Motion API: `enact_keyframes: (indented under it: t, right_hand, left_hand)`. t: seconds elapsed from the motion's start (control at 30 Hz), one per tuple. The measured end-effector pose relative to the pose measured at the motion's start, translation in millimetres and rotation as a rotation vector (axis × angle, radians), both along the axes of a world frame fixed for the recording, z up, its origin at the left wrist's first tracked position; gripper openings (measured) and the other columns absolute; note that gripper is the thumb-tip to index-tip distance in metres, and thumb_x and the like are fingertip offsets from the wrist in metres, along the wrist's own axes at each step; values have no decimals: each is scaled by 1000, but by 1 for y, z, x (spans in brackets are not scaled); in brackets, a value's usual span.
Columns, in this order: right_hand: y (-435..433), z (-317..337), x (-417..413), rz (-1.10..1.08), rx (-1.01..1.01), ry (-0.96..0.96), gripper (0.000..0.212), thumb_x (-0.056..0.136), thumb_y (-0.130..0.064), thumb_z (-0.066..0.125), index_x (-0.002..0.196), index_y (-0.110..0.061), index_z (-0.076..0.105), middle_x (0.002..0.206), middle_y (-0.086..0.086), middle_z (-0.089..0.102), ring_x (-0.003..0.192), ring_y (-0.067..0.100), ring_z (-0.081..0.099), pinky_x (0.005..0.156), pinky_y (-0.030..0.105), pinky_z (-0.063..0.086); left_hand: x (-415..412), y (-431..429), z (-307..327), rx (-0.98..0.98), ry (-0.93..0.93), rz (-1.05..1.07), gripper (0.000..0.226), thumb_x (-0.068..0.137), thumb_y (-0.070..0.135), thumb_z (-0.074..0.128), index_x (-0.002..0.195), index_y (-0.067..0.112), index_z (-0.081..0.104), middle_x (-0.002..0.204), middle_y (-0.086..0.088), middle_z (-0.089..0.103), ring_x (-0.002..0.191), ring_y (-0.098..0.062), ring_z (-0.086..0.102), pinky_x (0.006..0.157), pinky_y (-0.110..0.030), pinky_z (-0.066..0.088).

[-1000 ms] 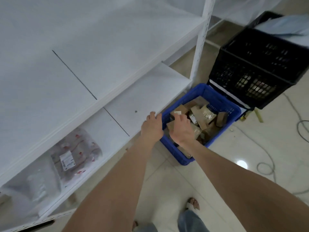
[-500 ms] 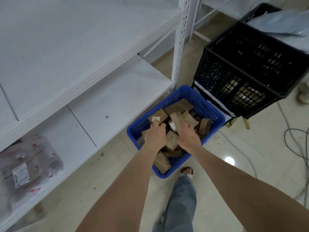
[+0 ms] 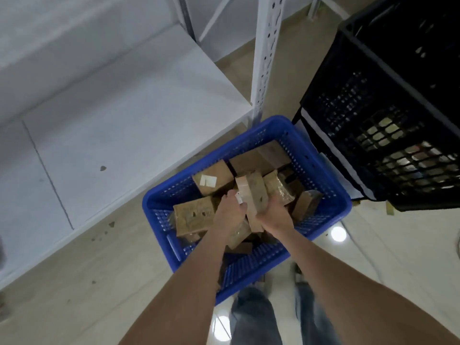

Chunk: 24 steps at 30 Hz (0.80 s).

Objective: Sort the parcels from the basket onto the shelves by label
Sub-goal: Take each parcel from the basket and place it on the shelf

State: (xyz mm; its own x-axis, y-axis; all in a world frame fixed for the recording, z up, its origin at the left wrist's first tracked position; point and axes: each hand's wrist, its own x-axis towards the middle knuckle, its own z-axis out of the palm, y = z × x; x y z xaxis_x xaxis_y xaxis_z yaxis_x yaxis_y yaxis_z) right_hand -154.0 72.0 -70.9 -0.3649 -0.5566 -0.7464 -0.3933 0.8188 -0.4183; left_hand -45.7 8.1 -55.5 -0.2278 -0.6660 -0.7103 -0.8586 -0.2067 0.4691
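A blue plastic basket (image 3: 323, 170) stands on the floor, filled with several brown cardboard parcels. Both my hands are down inside it. My right hand (image 3: 272, 215) and my left hand (image 3: 227, 215) close from either side around one long upright brown parcel (image 3: 254, 195) with a small white label by my left fingers. Another parcel (image 3: 211, 179) with a white label lies at the basket's far left, and a flat one (image 3: 193, 215) lies left of my left hand. The white bottom shelf (image 3: 119, 125) is just left of the basket.
A black slotted crate (image 3: 388, 100) sits right of the basket, close to its rim. A white perforated shelf post (image 3: 266, 58) rises just behind the basket. My legs in jeans (image 3: 256, 319) are below. Tiled floor lies to the right and lower left.
My view has closed in on the basket. Both hands have gone deeper among the parcels and have closed around the long brown parcel, tilting it upright.
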Motion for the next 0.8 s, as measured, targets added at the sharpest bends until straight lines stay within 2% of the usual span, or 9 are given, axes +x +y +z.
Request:
enact_keyframes:
  t: [0.17,0.27,0.37,0.43,0.47,0.53,0.63,0.7,0.8]
  right_hand:
    - [-14,-81,-19,73,-5,-82,75,80,-22,65,144,-21,26,123,6,58,107,25,60,85,42,53]
    - [-23,-109,-24,116,-22,-103,83,76,-19,68,145,-25,24,133,7,52,117,26,55,93,45,50]
    - [-27,-119,-27,191,-9,-98,88,79,-28,71,150,-23,19,143,7,44,127,27,47,103,43,43]
    - [-28,-116,-31,145,-36,-102,82,74,-37,76,142,-21,32,133,2,52,120,22,52,100,37,45]
    - [-29,-108,-34,89,-46,-126,76,73,-37,79,135,-19,39,126,-2,56,115,18,54,96,32,45]
    - [-28,-95,-43,-24,-79,-160,65,72,-31,81,125,-17,46,118,-4,60,109,16,57,88,27,43]
    - [-32,-61,-56,-122,-163,-191,62,74,-24,80,126,-16,47,119,-2,61,112,17,57,96,32,44]
    - [-39,-25,-61,-172,-197,-261,53,80,-18,75,126,-14,48,114,-3,58,107,12,52,97,28,40]
    - [-52,31,-64,-208,-244,-363,51,85,-11,68,131,-12,45,113,-2,56,102,12,52,87,26,41]
  left_hand:
    - [-23,-6,-79,117,60,251,56,98,29,44,147,9,25,144,-10,39,126,-27,44,96,-30,37]
    - [-33,-6,-114,182,127,419,68,90,50,45,146,15,31,141,-6,46,121,-25,49,103,-39,40]
    - [-41,-7,-133,248,151,531,66,85,55,39,138,16,45,132,-6,54,117,-27,52,104,-43,40]
    - [-49,-8,-121,290,167,656,53,88,47,39,125,14,56,119,-10,62,106,-28,59,95,-39,47]
    - [-52,-9,-109,316,195,710,41,92,39,39,116,13,59,108,-10,65,95,-26,61,84,-33,49]
    - [-57,-11,-86,365,270,773,29,95,27,39,104,11,61,89,-7,63,76,-21,56,65,-27,42]
    - [-57,-12,-50,348,355,706,35,96,21,36,109,10,66,98,-5,67,90,-20,58,78,-30,43]
    - [-53,-14,-19,225,378,663,34,98,19,35,109,11,66,107,-6,67,102,-20,60,87,-32,44]
    - [-40,-29,34,-63,281,717,28,97,24,43,119,19,59,109,0,64,95,-17,60,81,-31,47]
